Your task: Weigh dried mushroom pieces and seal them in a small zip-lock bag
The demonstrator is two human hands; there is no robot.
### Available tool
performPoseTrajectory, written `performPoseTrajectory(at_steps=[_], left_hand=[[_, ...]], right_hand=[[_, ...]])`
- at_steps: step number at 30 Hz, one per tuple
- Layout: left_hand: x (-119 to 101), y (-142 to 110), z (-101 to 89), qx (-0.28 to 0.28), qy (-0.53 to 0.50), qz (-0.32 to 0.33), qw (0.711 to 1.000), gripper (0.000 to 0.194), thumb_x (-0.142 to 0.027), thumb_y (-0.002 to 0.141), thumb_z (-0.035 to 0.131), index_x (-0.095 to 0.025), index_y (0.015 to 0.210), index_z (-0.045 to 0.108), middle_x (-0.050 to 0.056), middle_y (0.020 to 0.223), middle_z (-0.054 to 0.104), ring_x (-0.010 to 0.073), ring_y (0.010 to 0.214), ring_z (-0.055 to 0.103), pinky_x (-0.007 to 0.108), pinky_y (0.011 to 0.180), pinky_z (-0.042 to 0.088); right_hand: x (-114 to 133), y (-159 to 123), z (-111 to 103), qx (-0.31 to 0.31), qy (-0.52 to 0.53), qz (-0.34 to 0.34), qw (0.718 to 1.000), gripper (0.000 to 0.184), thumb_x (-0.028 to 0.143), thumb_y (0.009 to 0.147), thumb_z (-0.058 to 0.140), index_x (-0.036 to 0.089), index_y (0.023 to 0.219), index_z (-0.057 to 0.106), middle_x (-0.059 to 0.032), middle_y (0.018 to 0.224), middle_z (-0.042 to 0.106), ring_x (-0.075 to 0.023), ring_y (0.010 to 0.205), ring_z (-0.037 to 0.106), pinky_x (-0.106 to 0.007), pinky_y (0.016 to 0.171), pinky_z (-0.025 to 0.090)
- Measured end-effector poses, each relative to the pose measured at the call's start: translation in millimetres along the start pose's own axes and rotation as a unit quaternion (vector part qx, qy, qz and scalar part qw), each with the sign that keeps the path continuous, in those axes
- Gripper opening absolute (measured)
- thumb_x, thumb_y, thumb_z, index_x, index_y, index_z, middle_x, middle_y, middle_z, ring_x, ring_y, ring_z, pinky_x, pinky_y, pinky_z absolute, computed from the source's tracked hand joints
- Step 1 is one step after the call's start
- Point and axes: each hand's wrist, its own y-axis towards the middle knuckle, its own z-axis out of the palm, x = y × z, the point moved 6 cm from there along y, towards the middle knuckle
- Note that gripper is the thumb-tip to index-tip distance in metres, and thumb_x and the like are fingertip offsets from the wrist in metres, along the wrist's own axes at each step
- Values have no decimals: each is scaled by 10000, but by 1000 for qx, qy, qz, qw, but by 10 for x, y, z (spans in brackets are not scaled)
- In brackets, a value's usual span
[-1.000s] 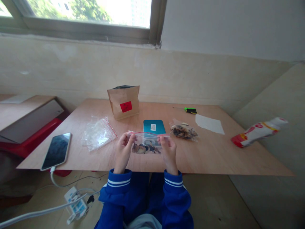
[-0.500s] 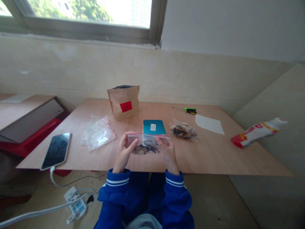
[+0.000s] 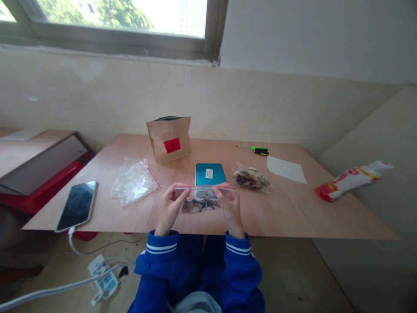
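Note:
Between my hands is a clear zip-lock bag (image 3: 202, 204) with dark and pale dried pieces in its lower part. Its red-edged zip strip runs level along the top. My left hand (image 3: 170, 205) pinches the strip's left end, thumb in front. At the other end, my right hand (image 3: 229, 204) grips the strip the same way. Just behind the bag lies a teal flat box (image 3: 215, 172) with a small white label. A second filled clear bag (image 3: 252, 179) rests to the right of that box.
A brown paper pouch (image 3: 171, 141) with a red label stands at the back. Empty zip bags (image 3: 135, 184) and a phone (image 3: 77, 205) on a cable lie to the left. Rightward are screwdrivers (image 3: 260, 151), white paper (image 3: 286, 168) and a red-and-white bottle (image 3: 352, 181) near the table's edge.
The held bag and its zip strip have dropped slightly toward me. Both hands keep their pinch on the strip's ends. Everything else on the table stays put.

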Motion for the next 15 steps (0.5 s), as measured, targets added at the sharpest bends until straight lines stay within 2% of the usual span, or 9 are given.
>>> performPoseTrajectory(at_steps=[8,15], left_hand=[[4,-5,-71,-34,11,3,999,229,-383,763,725,-160,773,676,-9,697,652,118,675,599,204,631,465],[-6,-6,-98,-31,21,6,999,235,-396,767,719,-164,775,681,-4,711,664,125,684,608,212,641,473]], right_hand=[[-75,-6,50,34,5,23,999,139,351,780,714,214,770,691,12,768,652,-139,742,621,-260,718,496],[-91,-11,93,82,0,53,995,205,384,749,741,228,882,723,-15,849,695,-158,772,634,-277,727,505]])
